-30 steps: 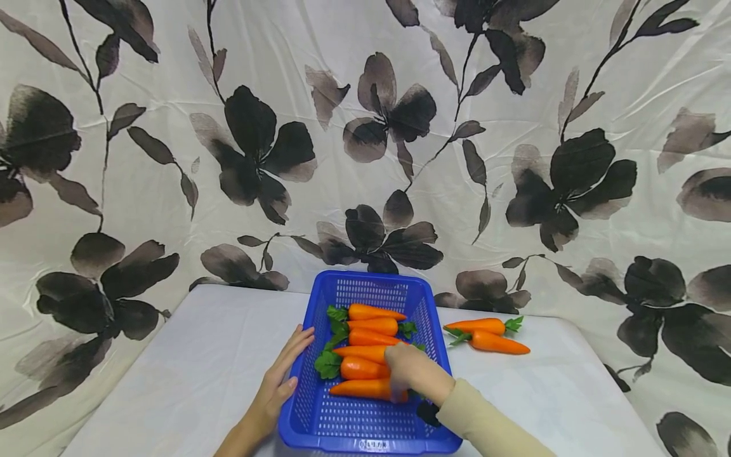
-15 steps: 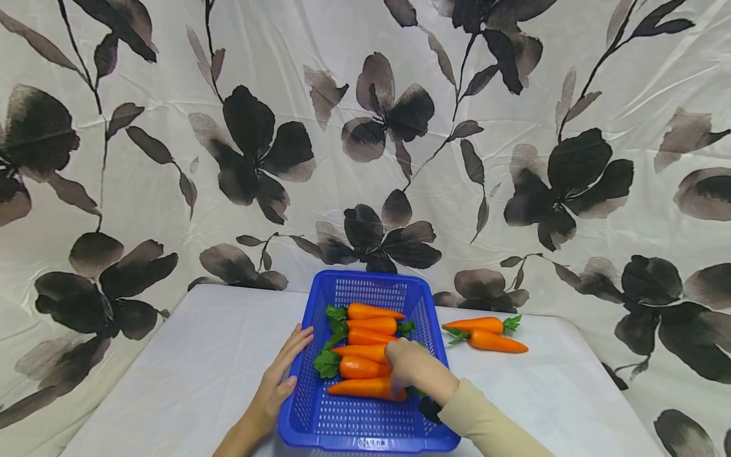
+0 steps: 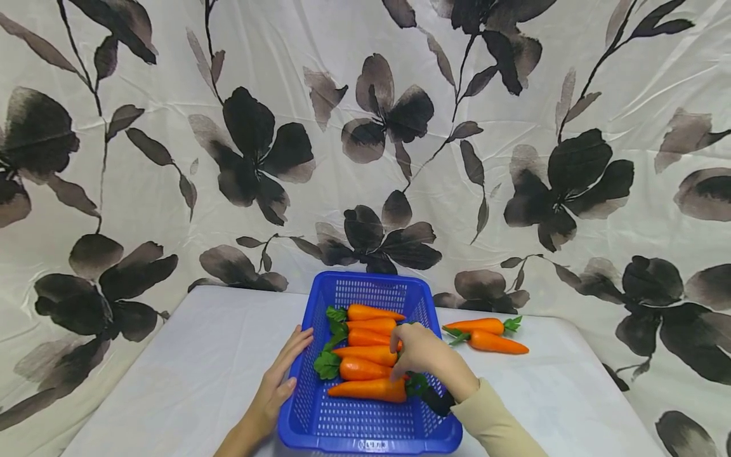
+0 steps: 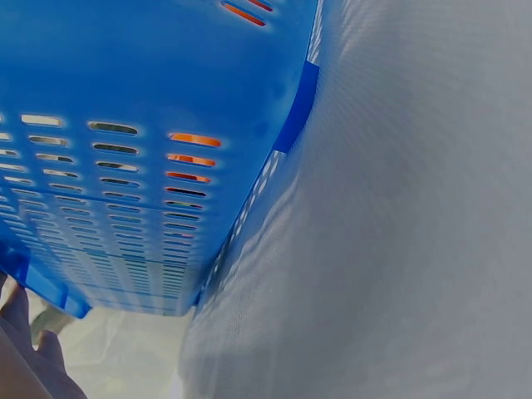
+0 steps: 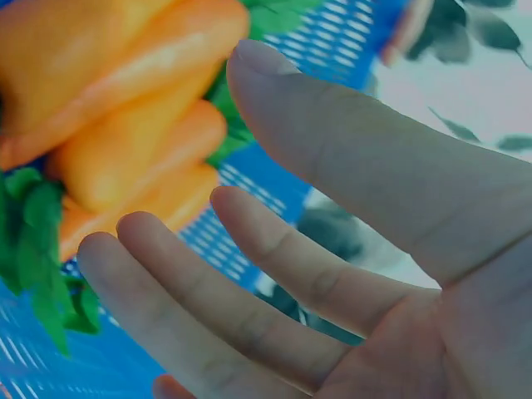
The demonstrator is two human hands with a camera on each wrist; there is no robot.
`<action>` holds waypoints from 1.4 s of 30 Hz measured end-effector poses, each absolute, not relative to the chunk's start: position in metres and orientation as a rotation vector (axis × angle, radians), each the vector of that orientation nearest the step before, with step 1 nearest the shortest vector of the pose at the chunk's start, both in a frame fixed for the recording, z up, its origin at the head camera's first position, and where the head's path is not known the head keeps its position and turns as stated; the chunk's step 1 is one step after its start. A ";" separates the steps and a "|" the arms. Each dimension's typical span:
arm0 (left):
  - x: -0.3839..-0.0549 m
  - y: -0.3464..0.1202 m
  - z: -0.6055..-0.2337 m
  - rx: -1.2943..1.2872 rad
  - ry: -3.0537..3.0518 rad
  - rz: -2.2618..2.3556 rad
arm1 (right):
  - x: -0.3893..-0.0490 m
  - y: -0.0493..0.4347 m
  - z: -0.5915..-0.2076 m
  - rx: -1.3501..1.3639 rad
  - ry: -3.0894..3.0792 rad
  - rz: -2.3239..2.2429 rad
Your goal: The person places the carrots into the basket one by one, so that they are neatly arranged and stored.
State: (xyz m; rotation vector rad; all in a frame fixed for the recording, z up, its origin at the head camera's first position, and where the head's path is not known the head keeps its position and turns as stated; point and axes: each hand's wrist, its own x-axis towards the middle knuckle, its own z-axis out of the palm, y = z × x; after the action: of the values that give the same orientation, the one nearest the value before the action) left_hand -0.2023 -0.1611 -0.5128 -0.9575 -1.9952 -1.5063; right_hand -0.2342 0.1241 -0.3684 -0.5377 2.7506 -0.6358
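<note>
Several orange carrots (image 3: 368,389) with green leafy tops lie side by side in a blue perforated basket (image 3: 365,442). My left hand (image 3: 274,384) rests against the basket's left rim, its fingers extended along it. Above the right side of the carrots hovers my right hand (image 3: 424,355), fingers spread and lightly bent. In the right wrist view no carrot lies between the thumb (image 5: 332,125) and the fingers (image 5: 224,291). The left wrist view shows mostly the basket's outer wall (image 4: 150,75), with orange through the slots.
Two more carrots (image 3: 497,343) lie on the white-covered table (image 3: 542,400), right of the basket. A floral cloth (image 3: 365,171) hangs behind the table. A dark wrist camera (image 3: 438,401) sits under the right wrist.
My right hand has let go of the nearest carrot and risen slightly up and to the right, uncovering its green top. The left hand stays in place on the basket.
</note>
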 end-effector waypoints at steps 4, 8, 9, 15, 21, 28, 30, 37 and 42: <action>-0.201 -0.162 -0.513 -0.957 -1.996 -1.507 | -0.233 0.133 -0.361 -0.554 2.723 -0.785; -0.201 -0.162 -0.513 -0.962 -1.989 -1.502 | -0.230 0.144 -0.354 -0.586 2.700 -0.933; -0.201 -0.162 -0.513 -0.964 -1.987 -1.499 | -0.229 0.148 -0.353 -0.603 2.696 -0.972; -0.202 -0.162 -0.514 -0.968 -1.985 -1.502 | -0.227 0.171 -0.349 -0.666 2.716 -1.182; -0.201 -0.162 -0.513 -0.956 -1.998 -1.512 | -0.227 0.201 -0.355 -0.670 2.739 -1.421; -0.201 -0.162 -0.514 -0.947 -2.016 -1.520 | -0.228 0.241 -0.365 -0.687 2.769 -1.763; -0.201 -0.162 -0.514 -0.946 -2.015 -1.519 | -0.228 0.251 -0.368 -0.670 2.795 -1.829; -0.201 -0.162 -0.514 -0.938 -2.025 -1.528 | -0.232 0.282 -0.383 -0.392 2.912 -2.078; -0.201 -0.161 -0.514 -0.948 -2.017 -1.518 | -0.244 0.303 -0.403 -0.157 2.813 -2.371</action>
State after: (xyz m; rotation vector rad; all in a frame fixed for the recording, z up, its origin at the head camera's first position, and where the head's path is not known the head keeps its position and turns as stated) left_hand -0.2015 -0.1615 -0.5138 -0.9485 -2.0170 -1.5181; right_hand -0.2439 0.3035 -0.4034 -0.1569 2.8126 -2.3708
